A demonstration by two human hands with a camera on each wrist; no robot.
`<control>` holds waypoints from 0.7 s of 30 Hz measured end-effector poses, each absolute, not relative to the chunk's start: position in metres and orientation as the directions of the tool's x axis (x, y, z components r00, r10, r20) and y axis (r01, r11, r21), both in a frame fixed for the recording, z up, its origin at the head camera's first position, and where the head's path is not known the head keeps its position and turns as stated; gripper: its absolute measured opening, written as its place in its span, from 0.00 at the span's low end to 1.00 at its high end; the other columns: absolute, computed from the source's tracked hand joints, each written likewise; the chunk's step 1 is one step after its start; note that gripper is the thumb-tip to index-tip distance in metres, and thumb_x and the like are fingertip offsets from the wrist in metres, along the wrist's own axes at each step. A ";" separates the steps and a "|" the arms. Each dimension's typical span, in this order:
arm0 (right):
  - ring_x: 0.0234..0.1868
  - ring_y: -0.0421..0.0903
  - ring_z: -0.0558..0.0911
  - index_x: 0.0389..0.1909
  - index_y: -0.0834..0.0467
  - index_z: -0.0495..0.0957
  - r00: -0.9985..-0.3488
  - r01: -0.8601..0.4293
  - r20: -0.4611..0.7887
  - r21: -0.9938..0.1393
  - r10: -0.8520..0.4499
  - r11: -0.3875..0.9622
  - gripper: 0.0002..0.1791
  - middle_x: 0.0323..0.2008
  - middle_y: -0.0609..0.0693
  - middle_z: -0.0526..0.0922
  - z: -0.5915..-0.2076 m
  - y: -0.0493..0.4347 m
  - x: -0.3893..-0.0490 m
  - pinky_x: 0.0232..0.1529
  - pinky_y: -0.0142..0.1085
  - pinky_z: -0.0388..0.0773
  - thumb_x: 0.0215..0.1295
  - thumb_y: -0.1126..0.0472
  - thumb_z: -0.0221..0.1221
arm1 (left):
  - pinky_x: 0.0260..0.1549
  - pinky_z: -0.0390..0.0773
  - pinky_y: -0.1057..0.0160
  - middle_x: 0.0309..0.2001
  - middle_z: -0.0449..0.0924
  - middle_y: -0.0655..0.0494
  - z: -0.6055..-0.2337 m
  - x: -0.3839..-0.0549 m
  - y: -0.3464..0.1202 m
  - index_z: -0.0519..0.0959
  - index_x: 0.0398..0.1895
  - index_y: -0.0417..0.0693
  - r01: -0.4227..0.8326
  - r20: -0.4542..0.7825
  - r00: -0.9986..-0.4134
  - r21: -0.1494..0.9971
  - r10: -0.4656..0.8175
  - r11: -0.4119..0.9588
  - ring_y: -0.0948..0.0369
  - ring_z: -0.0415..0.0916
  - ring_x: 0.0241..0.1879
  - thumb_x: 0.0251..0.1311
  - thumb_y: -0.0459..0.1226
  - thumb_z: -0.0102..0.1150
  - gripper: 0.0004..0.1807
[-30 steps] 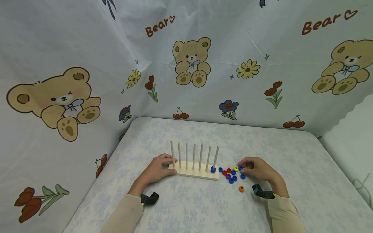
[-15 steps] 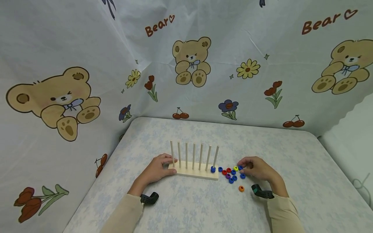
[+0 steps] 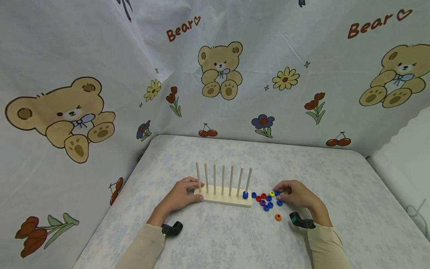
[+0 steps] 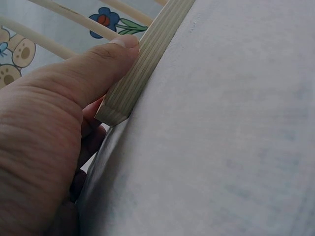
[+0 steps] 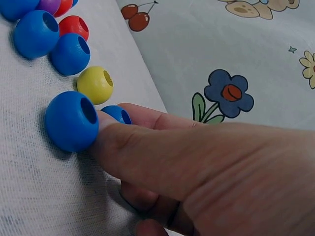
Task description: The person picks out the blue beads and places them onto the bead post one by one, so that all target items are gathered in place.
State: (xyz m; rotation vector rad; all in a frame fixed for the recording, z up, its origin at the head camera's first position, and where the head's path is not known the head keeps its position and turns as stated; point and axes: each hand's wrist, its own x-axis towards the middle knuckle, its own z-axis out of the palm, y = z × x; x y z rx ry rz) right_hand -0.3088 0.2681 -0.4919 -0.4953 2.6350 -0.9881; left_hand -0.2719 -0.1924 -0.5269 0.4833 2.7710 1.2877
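Observation:
A wooden peg board (image 3: 223,200) with several upright pegs stands on the table. My left hand (image 3: 183,194) grips its left end, the thumb (image 4: 110,61) along the front edge and the other fingers behind, partly hidden. A blue bead (image 3: 245,195) is at the foot of the rightmost peg. To the right of the board, my right hand (image 3: 295,194) pinches another blue bead (image 5: 116,114) between thumb and forefinger, low at the table. Beside the thumb lies a separate blue bead (image 5: 71,122), and a yellow bead (image 5: 95,85) sits just beyond.
Between the board and my right hand lie several loose beads, among them a red bead (image 3: 258,198), a purple bead (image 3: 262,203) and blue ones. An orange bead (image 3: 278,217) lies apart, nearer the front. A bear-print cloth (image 3: 221,112) hangs behind the table (image 3: 228,239).

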 end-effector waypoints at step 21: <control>0.38 0.45 0.74 0.47 0.57 0.83 -0.905 -0.161 -0.179 -0.694 -0.385 0.701 0.12 0.39 0.50 0.81 -0.493 0.272 -0.312 0.35 0.31 0.73 0.63 0.63 0.68 | 0.62 0.71 0.45 0.55 0.76 0.71 -0.525 -0.272 -0.192 0.83 0.54 0.72 0.256 0.080 -0.949 0.756 0.304 0.602 0.59 0.72 0.61 0.50 0.59 0.73 0.26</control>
